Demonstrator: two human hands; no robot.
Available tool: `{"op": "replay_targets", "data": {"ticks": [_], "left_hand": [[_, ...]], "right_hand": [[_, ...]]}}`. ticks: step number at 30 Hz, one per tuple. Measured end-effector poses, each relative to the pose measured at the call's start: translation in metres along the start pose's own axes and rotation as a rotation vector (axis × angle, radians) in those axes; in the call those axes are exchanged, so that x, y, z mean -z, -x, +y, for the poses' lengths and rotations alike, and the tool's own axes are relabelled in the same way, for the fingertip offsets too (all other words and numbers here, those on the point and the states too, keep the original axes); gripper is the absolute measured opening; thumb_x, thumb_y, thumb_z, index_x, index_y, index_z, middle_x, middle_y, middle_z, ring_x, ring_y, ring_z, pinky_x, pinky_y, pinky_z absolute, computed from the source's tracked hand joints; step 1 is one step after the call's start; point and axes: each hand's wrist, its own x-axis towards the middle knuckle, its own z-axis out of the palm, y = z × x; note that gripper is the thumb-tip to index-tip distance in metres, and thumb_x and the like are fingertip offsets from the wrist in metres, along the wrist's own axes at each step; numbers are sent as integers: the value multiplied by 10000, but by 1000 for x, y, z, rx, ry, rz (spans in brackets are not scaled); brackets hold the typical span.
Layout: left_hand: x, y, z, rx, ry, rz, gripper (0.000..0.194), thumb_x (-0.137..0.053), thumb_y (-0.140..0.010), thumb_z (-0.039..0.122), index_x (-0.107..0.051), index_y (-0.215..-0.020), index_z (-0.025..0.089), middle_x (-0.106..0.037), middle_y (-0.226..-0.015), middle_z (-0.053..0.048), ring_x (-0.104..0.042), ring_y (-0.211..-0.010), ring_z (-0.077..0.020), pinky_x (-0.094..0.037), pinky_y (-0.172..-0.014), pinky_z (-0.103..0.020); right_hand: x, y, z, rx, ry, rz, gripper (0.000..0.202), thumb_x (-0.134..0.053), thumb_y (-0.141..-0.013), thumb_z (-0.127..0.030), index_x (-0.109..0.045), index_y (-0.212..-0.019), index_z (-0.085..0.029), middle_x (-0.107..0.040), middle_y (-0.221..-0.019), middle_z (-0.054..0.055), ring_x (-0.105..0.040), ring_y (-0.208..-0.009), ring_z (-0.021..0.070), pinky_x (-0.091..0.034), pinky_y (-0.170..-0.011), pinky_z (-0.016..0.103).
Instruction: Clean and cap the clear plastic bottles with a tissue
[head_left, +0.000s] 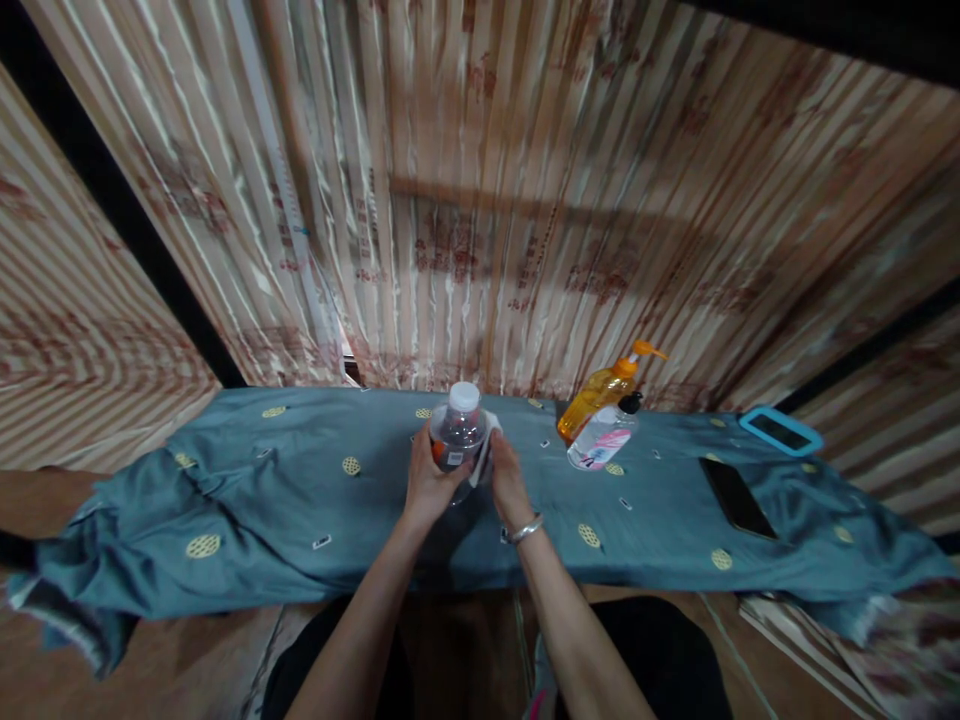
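Observation:
A clear plastic bottle (460, 425) with a white cap and a dark label stands roughly upright in front of me. My left hand (433, 480) is wrapped round its left side and lower front. On the bottle's right side, my right hand (509, 480) holds a white cloth or tissue (484, 452) against it. A silver bracelet circles my right wrist. To the right of my hands stand an amber pump bottle (598, 397) with an orange pump and a clear bottle (602, 440) with a pink label and black top.
A teal cloth with yellow prints covers the low table (285, 530). A dark phone (738, 497) and a blue-framed object (781, 431) lie at the right. Striped curtains (465, 150) hang behind and at the sides, with dark poles (127, 215) at the corners.

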Motion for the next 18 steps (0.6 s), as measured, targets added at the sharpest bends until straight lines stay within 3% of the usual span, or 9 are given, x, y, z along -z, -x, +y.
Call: {"op": "replay_targets", "data": {"ticks": [4,7,12,18], "left_hand": [[-4,-1,1,-10,-66,55,779,-839,-524,288,-545,-1241,212,-618,-1148,-93,-587,-1133,-317,-468,-1003,-495],[-8,1,-1,-8,21,41,793,-820,-566,305,-500,-1284,206,-613,-1207,-113,-595,-1154,-307,-456,-1039,-483],[-12,7,-7,25,192,-96,875,-749,-672,288,-322,-1431,201,-596,-1327,-140,-589,-1220,-283,-414,-1102,-464],[-10,8,-4,29,167,-67,835,-721,-739,368,-327,-1459,215,-543,-1413,-144,-515,-1317,-289,-342,-1155,-482]], "right_hand": [[-11,-8,-46,236,152,-76,560,-389,-960,-624,-637,-1277,-236,-618,-1371,72,-527,-1313,237,-316,-1174,447],[-16,-4,-49,351,303,-58,559,-376,-980,-592,-563,-1369,-237,-538,-1458,78,-420,-1403,226,-237,-1211,447],[-9,8,-11,166,230,12,654,-314,-972,-647,-468,-1447,-223,-540,-1458,98,-415,-1413,230,-267,-1191,450],[-1,26,51,-106,163,39,854,-349,-820,-841,-610,-1315,-196,-597,-1393,129,-484,-1363,290,-307,-1163,468]]}}
